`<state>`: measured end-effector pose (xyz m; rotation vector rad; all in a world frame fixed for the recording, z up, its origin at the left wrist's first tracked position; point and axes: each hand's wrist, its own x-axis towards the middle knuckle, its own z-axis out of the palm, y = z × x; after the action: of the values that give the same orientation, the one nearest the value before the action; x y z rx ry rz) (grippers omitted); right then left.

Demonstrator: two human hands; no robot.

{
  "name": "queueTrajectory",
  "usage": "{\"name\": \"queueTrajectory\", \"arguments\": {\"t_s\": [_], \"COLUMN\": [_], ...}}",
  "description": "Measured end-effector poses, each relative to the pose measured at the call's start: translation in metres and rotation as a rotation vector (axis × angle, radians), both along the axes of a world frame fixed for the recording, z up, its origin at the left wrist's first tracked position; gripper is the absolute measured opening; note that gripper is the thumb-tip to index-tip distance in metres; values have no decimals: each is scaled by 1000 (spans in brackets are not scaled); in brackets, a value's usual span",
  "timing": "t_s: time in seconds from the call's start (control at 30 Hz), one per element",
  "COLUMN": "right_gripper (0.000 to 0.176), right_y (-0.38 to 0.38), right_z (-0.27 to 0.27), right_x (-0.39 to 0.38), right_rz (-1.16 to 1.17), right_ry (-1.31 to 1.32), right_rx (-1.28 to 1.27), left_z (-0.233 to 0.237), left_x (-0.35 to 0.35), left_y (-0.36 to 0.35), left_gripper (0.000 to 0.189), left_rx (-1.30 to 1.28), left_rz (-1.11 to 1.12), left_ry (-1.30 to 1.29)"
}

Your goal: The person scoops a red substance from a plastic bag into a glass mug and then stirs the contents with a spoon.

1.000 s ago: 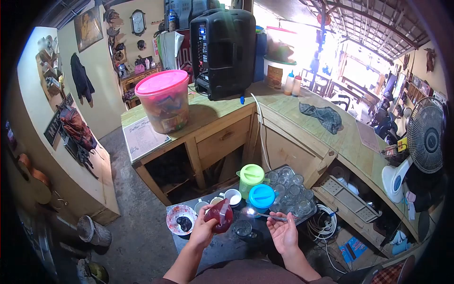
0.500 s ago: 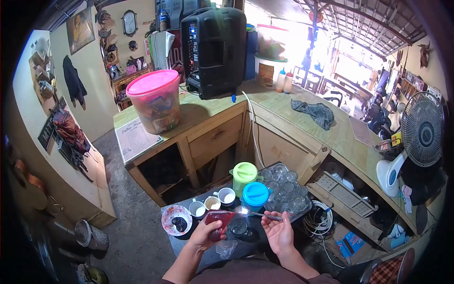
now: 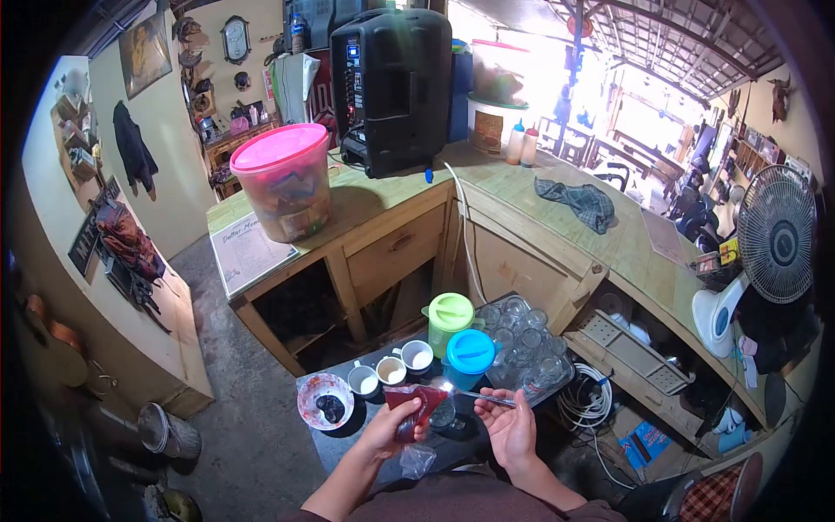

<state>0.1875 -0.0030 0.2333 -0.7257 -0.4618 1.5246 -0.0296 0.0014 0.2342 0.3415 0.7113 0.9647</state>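
My left hand [image 3: 389,428] is closed around a plastic bag of dark red contents [image 3: 412,412], its narrow end pointing right at the spoon's bowl. In my right hand [image 3: 509,425] a metal spoon [image 3: 478,397] is pinched by its handle, bowl to the left. A glass mug [image 3: 445,416] stands below the spoon, partly hidden by the bag. Three white cups [image 3: 391,372] stand in a row behind my left hand. Left of them is a red-stained white bowl [image 3: 325,403] with something dark inside. An empty-looking clear plastic bag [image 3: 417,460] lies near the low table's front edge.
Green-lidded [image 3: 450,315] and blue-lidded [image 3: 470,355] pitchers stand behind the mug, beside a tray of upturned glasses [image 3: 527,341]. Beyond is a wooden counter [image 3: 383,207] with a pink-lidded bucket [image 3: 284,187], speaker [image 3: 396,96] and cloth [image 3: 577,204]. A fan [image 3: 777,239] stands at right.
The red bag has moved slightly right and now reaches the spoon's bowl, with more of its red tip showing. My right hand has stayed nearly in place with the spoon.
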Motion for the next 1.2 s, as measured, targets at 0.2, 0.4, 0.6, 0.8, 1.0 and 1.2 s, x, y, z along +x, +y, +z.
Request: {"name": "queueTrajectory", "arguments": {"t_s": [0.2, 0.4, 0.6, 0.8, 1.0, 1.2], "right_gripper": [43, 43, 43, 46, 46, 45], "right_y": [-2, -5, -7, -8, -9, -9], "right_z": [1, 3, 4, 2, 0, 0], "right_x": [-3, -7, -7, -5, 0, 1], "right_rz": [-12, -15, -15, -32, -46, -47], "right_ry": [-55, -69, -72, -47, -24, -64], "right_rx": [50, 56, 76, 87, 69, 54], "left_z": [-6, -9, -1, -8, -15, -7], "left_x": [-4, -9, -11, -18, -25, -12], "left_y": [1, 2, 2, 6, 8, -2], "left_gripper": [32, 33, 31, 31, 29, 31], "left_rx": [-1, -1, -25, -27, -18, 4], "left_rz": [-20, -26, 14, 16, 11, -20], "left_ry": [15, 16, 60, 23, -24, 27]}}
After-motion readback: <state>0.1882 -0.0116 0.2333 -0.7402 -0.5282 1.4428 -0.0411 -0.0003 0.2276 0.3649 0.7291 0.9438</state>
